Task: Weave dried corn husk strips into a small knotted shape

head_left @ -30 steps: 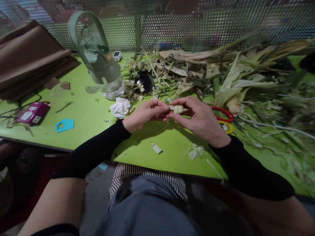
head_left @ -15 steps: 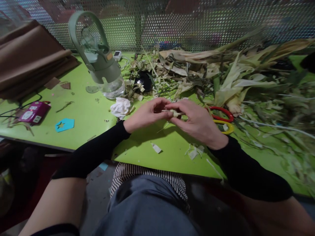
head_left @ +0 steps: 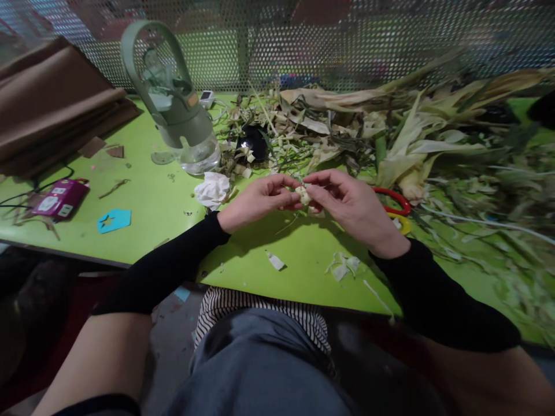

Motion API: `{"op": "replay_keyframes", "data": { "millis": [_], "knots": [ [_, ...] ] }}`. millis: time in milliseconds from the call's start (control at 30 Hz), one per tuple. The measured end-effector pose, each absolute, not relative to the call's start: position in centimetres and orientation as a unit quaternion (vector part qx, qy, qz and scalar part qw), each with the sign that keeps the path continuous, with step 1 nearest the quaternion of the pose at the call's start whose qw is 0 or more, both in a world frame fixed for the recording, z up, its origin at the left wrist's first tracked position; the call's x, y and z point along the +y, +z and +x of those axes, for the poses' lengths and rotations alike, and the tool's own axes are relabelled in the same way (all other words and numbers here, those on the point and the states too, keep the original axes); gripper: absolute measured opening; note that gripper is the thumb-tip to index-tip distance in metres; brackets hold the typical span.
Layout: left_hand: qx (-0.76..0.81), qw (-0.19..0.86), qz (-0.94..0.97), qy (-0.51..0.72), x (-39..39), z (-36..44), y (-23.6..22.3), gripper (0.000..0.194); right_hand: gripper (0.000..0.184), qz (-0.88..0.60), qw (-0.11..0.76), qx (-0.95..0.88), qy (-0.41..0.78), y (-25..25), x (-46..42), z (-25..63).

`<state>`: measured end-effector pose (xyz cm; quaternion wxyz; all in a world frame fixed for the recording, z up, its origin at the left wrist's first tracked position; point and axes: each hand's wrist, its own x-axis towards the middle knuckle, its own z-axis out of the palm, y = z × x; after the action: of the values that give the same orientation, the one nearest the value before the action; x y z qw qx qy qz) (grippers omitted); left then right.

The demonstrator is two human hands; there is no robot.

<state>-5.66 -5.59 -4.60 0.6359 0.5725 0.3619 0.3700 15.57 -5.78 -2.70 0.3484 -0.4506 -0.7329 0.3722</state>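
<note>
Both my hands meet above the green table [head_left: 147, 202], fingertip to fingertip. My left hand [head_left: 255, 201] pinches one side of a small pale husk piece [head_left: 303, 194], and my right hand [head_left: 353, 207] pinches the other side with curled fingers. The piece is held a little above the table. Red and yellow scissors [head_left: 396, 202] lie just behind my right hand, partly hidden by it. Small pale husk scraps [head_left: 344, 264] lie on the table below my hands.
A heap of corn husks and leaves [head_left: 416, 138] covers the table's back and right. A green handheld fan [head_left: 169, 86] stands at the back left beside a crumpled tissue [head_left: 213, 189]. A magenta box [head_left: 60, 197], a blue card [head_left: 113, 220] and brown folded material [head_left: 52, 104] lie left.
My hands rolled the pale piece between the fingertips; it showed long and sideways before, now it looks short and bunched. Both hands stayed in the same spot.
</note>
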Motion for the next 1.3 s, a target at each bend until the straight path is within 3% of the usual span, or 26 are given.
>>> {"op": "replay_keyframes", "data": {
  "millis": [200, 633, 1000, 1300],
  "knots": [
    [0.356, 0.62, 0.588, 0.377, -5.5, -5.3, -5.5, 0.022, 0.025, -0.446, 0.354, -0.749, 0.34, -2.6, -5.9, 15.5],
    [0.362, 0.627, 0.597, 0.346, -5.7, -5.4, -4.8, 0.023, 0.021, -0.459, 0.399, -0.637, 0.473, -3.0, -5.6, 15.7],
    [0.389, 0.603, 0.568, 0.403, -5.9, -5.3, -4.4, 0.015, 0.02, -0.463, 0.401, -0.701, 0.364, -2.1, -5.6, 16.1],
    [0.374, 0.599, 0.573, 0.415, -6.0, -5.1, -4.4, 0.013, 0.027, -0.439, 0.404, -0.696, 0.399, -2.6, -5.6, 15.7]
  ]
}}
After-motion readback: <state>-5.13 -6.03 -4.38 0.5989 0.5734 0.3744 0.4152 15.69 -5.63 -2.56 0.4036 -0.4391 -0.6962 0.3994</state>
